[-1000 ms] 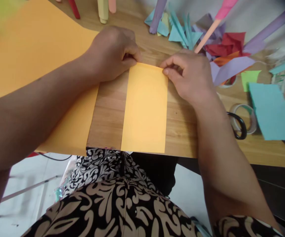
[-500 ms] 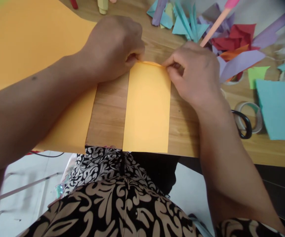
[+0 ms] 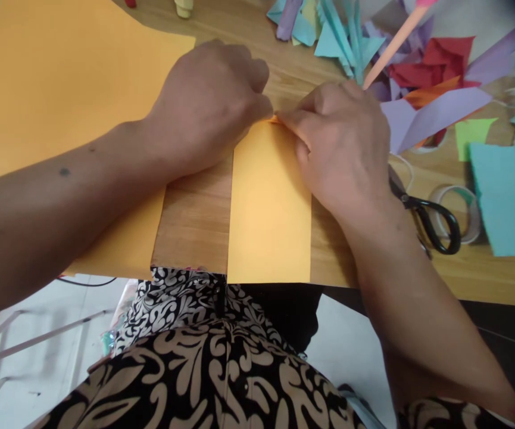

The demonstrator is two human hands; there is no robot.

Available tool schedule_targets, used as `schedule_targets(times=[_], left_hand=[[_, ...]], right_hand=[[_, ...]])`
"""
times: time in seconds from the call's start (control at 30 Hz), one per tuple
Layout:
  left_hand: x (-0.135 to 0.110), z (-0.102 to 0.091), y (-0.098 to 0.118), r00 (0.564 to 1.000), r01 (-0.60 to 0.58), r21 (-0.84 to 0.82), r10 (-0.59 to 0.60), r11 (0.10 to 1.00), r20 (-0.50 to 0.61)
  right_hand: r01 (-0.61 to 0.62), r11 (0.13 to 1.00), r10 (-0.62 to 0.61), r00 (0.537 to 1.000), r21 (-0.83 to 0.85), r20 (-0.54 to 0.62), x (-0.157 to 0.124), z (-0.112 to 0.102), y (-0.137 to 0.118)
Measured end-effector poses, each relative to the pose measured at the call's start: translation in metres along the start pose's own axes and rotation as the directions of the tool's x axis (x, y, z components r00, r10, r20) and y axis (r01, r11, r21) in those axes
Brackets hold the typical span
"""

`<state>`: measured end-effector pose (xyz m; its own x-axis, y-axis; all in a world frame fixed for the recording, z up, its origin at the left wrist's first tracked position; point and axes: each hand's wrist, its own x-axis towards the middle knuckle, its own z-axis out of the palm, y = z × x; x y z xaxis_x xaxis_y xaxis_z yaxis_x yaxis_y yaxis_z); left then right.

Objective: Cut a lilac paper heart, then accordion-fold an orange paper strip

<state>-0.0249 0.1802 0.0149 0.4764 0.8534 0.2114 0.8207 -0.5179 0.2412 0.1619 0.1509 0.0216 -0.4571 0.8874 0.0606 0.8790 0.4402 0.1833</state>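
Note:
A yellow-orange paper strip [image 3: 270, 208] lies lengthwise toward me, its near end at the table's front edge. Its far end is folded or rolled into a narrow band. My left hand [image 3: 217, 107] is closed on the left part of that band, its fingertips partly hidden by the hand itself. On the right part, my right hand [image 3: 344, 140] pinches the band between thumb and fingers. The two hands' fingertips are close together near the middle of the fold.
A large yellow-orange sheet [image 3: 69, 77] lies under my left forearm. To the right are black-handled scissors [image 3: 438, 229], a tape roll [image 3: 471, 217] and a turquoise paper piece [image 3: 509, 199]. Cut and folded coloured papers [image 3: 447, 62] pile up at the back right.
My right hand's fingertips have slid left along the fold, closer to my left hand. The left hand has shifted slightly right. More of the scissors shows now.

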Motion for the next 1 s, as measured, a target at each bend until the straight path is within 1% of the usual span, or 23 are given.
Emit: schedule_targets(times=[0.07, 0.1, 0.13, 0.2, 0.27, 0.3, 0.33, 0.4, 0.5, 0.57, 0.63, 0.7, 0.8, 0.93, 1.0], left_hand=[[0.001, -0.001, 0.007, 0.987, 0.139, 0.072, -0.144, 0.988, 0.069], [0.001, -0.001, 0.01, 0.978, 0.17, 0.133, -0.184, 0.976, 0.102], [0.001, -0.002, 0.014, 0.978, 0.153, 0.18, -0.175, 0.972, 0.115], [-0.002, -0.004, 0.019, 0.984, 0.038, 0.284, -0.084, 0.958, 0.154], [-0.006, -0.005, 0.024, 0.976, -0.105, 0.385, 0.021, 0.917, 0.217], [-0.008, -0.006, 0.026, 0.966, -0.161, 0.424, 0.053, 0.891, 0.253], [-0.01, -0.007, 0.028, 0.954, -0.196, 0.451, 0.063, 0.871, 0.293], [-0.013, -0.01, 0.031, 0.939, -0.207, 0.479, 0.035, 0.853, 0.343], [-0.016, -0.014, 0.034, 0.93, -0.16, 0.498, -0.039, 0.852, 0.365], [-0.017, -0.016, 0.034, 0.928, -0.119, 0.491, -0.078, 0.863, 0.363], [-0.018, -0.018, 0.033, 0.925, -0.051, 0.474, -0.138, 0.879, 0.355], [-0.019, -0.021, 0.031, 0.914, 0.036, 0.447, -0.21, 0.894, 0.346], [-0.018, -0.025, 0.025, 0.893, 0.131, 0.414, -0.289, 0.901, 0.346], [-0.017, -0.028, 0.016, 0.863, 0.188, 0.436, -0.36, 0.88, 0.355], [-0.018, -0.028, 0.013, 0.87, 0.204, 0.413, -0.358, 0.888, 0.339]], right_hand=[[-0.006, 1.0, 0.006, 1.0, 0.01, 0.006, -0.001, 0.001, -0.005], [-0.009, 1.0, 0.009, 1.0, 0.004, -0.002, -0.002, 0.001, -0.007], [-0.007, 1.0, 0.007, 1.0, -0.006, -0.007, -0.003, 0.0, -0.01], [0.005, 1.0, -0.004, 1.0, -0.03, 0.02, -0.005, -0.002, -0.014], [-0.003, 0.999, 0.008, 0.993, -0.048, 0.115, -0.007, -0.006, -0.016], [-0.017, 0.998, 0.026, 0.986, -0.053, 0.167, -0.008, -0.008, -0.017], [-0.038, 0.998, 0.049, 0.979, -0.059, 0.198, -0.009, -0.009, -0.017], [-0.083, 0.994, 0.096, 0.972, -0.068, 0.214, -0.011, -0.011, -0.016], [-0.142, 0.989, 0.147, 0.967, -0.042, 0.206, -0.014, -0.013, -0.014], [-0.191, 0.982, 0.184, 0.959, 0.011, 0.217, -0.016, -0.014, -0.012], [-0.235, 0.97, 0.214, 0.949, 0.065, 0.233, -0.018, -0.015, -0.01], [-0.257, 0.964, 0.232, 0.94, 0.07, 0.251, -0.02, -0.017, -0.008], [-0.239, 0.971, 0.226, 0.934, 0.014, 0.277, -0.023, -0.021, -0.007], [-0.158, 0.983, 0.179, 0.946, -0.097, 0.269, -0.023, -0.027, -0.01], [-0.164, 0.978, 0.193, 0.946, -0.132, 0.26, -0.021, -0.029, -0.009]])
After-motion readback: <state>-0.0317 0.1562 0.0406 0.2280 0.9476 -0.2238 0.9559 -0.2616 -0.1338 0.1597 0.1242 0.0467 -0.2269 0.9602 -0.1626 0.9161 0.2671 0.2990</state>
